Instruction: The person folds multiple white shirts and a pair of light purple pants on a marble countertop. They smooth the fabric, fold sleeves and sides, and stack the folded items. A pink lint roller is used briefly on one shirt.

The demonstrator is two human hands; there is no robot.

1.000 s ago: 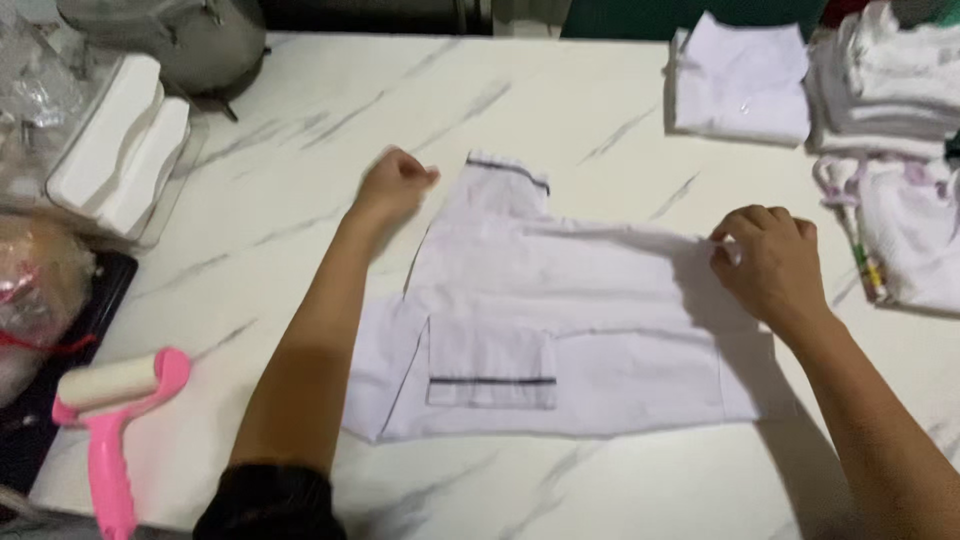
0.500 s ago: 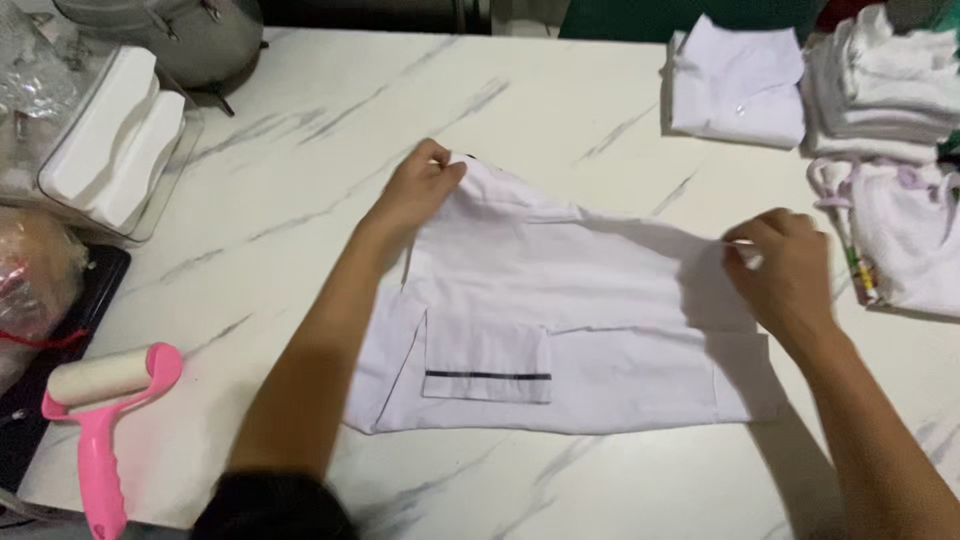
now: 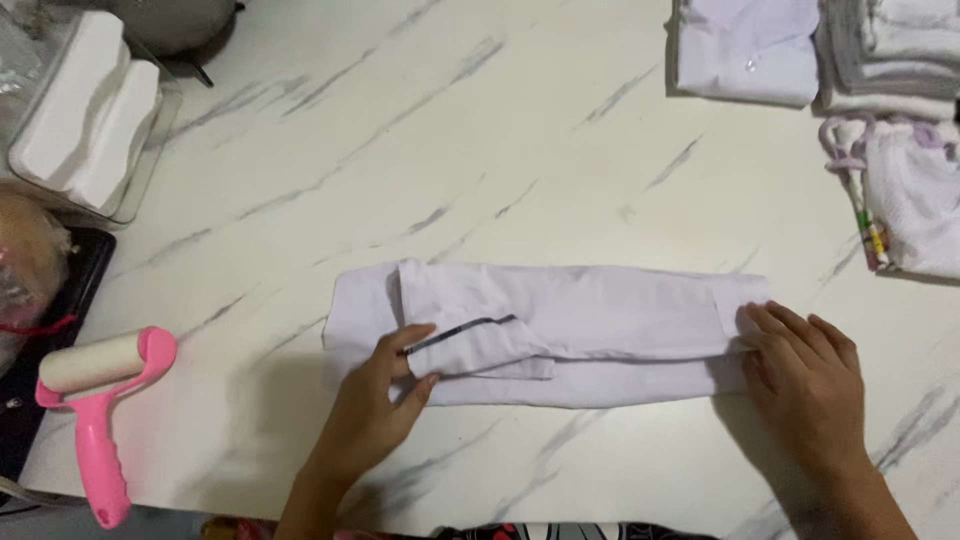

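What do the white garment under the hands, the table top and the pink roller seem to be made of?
Garment: thin woven cloth, probably cotton or a blend; matte, with soft creases at the folds. Table top: marble or a marble-look surface, white with grey veins and a slight sheen. Roller: glossy pink plastic handle, with a pale roll, likely sticky paper.

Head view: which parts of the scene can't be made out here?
- Folded white garment: inner layers hidden by its own fold.
- Its ends: partly covered by the left hand and right hand.
- Stacked white clothes: cut off by the top edge.
- Black tray: cut off at left.
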